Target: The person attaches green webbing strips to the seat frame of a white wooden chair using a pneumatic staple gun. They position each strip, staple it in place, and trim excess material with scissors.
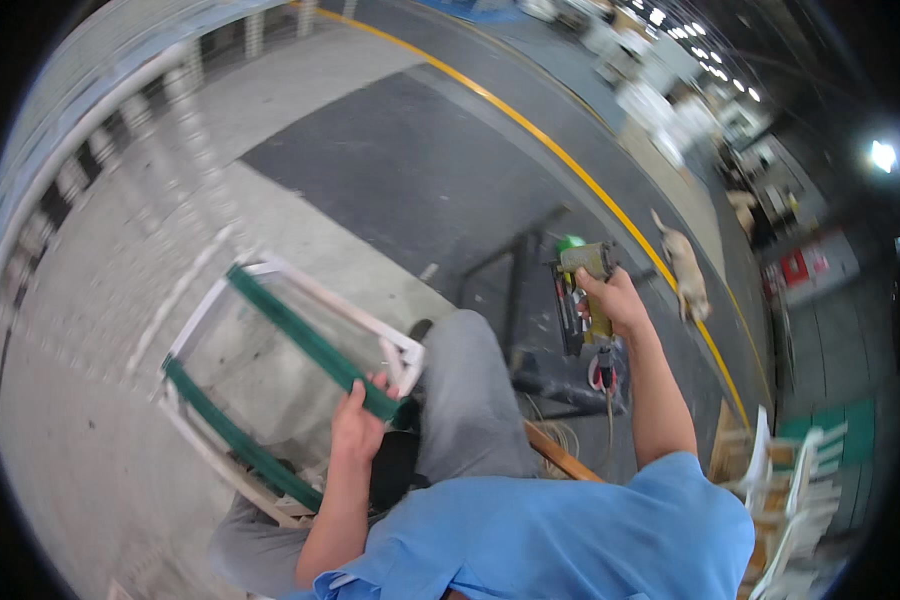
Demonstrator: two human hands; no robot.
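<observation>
My left hand (pixel 358 425) is closed around the near end of a green padded bar (pixel 305 335) on a wooden chair-like frame (pixel 202 318). The frame is tilted across my lap, its pale rails showing, and a second green bar (pixel 235 435) runs along its left side. Out to the right, my right hand (pixel 615 300) grips an air-powered staple gun (pixel 592 258) with an olive body and a dark magazine. The gun is held over a low dark stand (pixel 560 375), well apart from the frame. A hose (pixel 610 415) hangs below its handle.
White slatted furniture (pixel 135 110) stands at the left. Scissors (pixel 600 372) with red-and-white handles appear on the stand. A pale dog (pixel 684 265) is on the floor by the yellow line (pixel 570 165). White chair frames (pixel 795 490) are stacked at the lower right.
</observation>
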